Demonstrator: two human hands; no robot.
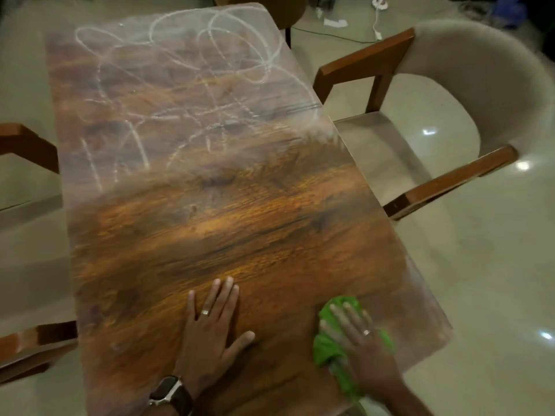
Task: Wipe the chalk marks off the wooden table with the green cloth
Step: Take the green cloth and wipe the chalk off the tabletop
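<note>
A long wooden table [210,223] runs away from me. White chalk marks [192,85], loops and scribbles, cover its far half; the near half shows bare brown wood grain. My right hand [357,340] lies flat with straight fingers on the green cloth [327,352], pressing it onto the table near the front right edge. My left hand [213,322], with a ring and a dark wristwatch, rests flat on the bare wood to the left of the cloth, fingers spread.
A beige upholstered chair [480,85] with wooden arms stands at the table's right side. Wooden chair arms [27,142] show at the left edge. Another chair back sits beyond the far end. Cables and a power strip [378,4] lie on the tiled floor.
</note>
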